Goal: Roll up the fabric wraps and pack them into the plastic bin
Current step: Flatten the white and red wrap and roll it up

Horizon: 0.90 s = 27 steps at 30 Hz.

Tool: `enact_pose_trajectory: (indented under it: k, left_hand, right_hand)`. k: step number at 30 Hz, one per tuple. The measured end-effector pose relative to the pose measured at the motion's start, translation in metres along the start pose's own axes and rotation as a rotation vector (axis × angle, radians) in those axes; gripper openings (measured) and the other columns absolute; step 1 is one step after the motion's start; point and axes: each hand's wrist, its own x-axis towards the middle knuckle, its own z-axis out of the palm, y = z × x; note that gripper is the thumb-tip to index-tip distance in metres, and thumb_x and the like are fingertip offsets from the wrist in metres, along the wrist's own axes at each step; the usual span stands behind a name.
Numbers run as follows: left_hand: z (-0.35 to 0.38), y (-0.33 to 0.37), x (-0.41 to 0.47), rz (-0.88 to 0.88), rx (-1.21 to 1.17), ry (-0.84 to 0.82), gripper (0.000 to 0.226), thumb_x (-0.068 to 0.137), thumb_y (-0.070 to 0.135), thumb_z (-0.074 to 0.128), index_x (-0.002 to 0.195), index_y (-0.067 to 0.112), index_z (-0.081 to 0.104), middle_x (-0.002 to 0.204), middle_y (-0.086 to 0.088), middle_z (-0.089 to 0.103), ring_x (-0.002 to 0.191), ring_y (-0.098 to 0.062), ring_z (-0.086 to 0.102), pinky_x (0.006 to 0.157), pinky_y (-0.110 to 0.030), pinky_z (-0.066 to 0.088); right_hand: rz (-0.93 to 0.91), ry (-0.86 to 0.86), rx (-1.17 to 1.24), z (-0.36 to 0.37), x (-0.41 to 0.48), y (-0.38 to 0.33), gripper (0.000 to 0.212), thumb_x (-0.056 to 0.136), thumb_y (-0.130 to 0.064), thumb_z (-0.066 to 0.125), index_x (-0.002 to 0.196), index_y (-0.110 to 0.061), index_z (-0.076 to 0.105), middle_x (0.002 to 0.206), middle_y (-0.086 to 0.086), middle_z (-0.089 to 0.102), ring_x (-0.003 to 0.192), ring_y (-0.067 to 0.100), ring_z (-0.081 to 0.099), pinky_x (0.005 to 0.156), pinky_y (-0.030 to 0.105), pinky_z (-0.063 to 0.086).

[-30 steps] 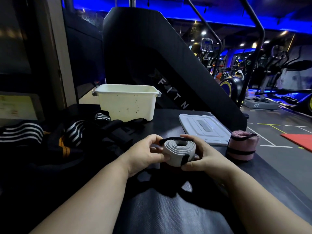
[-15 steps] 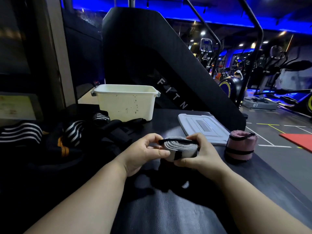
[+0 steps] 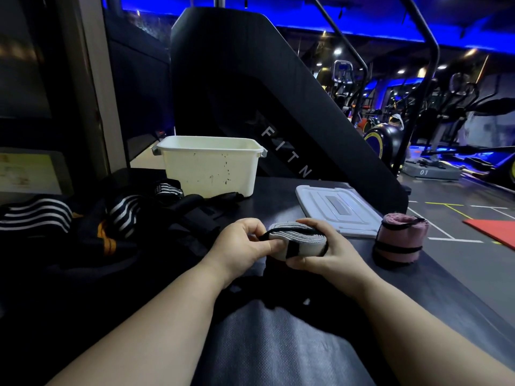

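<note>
One bin [image 3: 209, 168] stands far left, with one lid [image 3: 337, 210] to its right. Two rolled wraps show: one grey roll [image 3: 303, 245] between two hands, left hand [image 3: 239, 246] and right hand [image 3: 331, 256], and one pink roll [image 3: 398, 240] at right. Three striped pieces [image 3: 122, 213] lie in one dark pile [image 3: 92, 246] at left.

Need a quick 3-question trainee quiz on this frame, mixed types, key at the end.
1. True or false: the pink roll stands on the table, outside the plastic bin.
2. Left hand and right hand: which grips the grey wrap roll? A left only; B right only; C both.
3. Short answer: what colour are the bands around the pink roll?

Key: 1 true; 2 C; 3 black.
</note>
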Motion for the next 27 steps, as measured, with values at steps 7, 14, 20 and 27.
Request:
enact_pose_trajectory:
  k: [7, 14, 20, 27]
  left_hand:
    - [-0.003, -0.001, -0.001, 0.014, -0.109, -0.073, 0.022, 0.075, 0.01, 0.082, 0.074, 0.015, 0.061, 0.075, -0.008, 0.062, 0.068, -0.014, 0.055, 0.069, -0.026, 0.044]
    - [0.002, -0.005, 0.003, 0.023, -0.081, 0.029, 0.029, 0.067, 0.009, 0.087, 0.064, 0.022, 0.061, 0.082, -0.006, 0.06, 0.069, -0.016, 0.059, 0.066, -0.024, 0.048]
    - [0.007, -0.01, 0.011, 0.084, 0.088, 0.203, 0.029, 0.069, 0.01, 0.086, 0.06, 0.021, 0.06, 0.087, -0.001, 0.055, 0.065, -0.012, 0.054, 0.065, -0.027, 0.048]
    - [0.002, -0.01, 0.006, -0.032, -0.169, 0.014, 0.012, 0.079, 0.015, 0.079, 0.084, 0.016, 0.069, 0.082, -0.01, 0.065, 0.076, -0.019, 0.059, 0.073, -0.03, 0.051]
  right_hand:
    - [-0.012, 0.131, -0.062, 0.01, 0.0, 0.001, 0.082, 0.04, -0.049, 0.085, 0.114, -0.027, 0.059, 0.106, -0.007, 0.071, 0.1, 0.005, 0.066, 0.093, 0.028, 0.051]
    - [-0.01, 0.194, -0.159, 0.012, 0.002, 0.002, 0.075, 0.047, -0.043, 0.09, 0.113, -0.028, 0.058, 0.104, -0.012, 0.069, 0.097, -0.002, 0.063, 0.088, 0.02, 0.049]
    - [-0.019, 0.222, -0.206, 0.013, 0.006, 0.003, 0.066, 0.059, -0.032, 0.092, 0.114, -0.027, 0.056, 0.101, -0.015, 0.066, 0.095, -0.008, 0.059, 0.078, 0.004, 0.042]
    - [-0.017, 0.159, -0.144, 0.008, 0.008, 0.005, 0.065, 0.063, -0.024, 0.092, 0.113, -0.031, 0.051, 0.103, -0.013, 0.065, 0.096, -0.006, 0.06, 0.087, 0.012, 0.046]
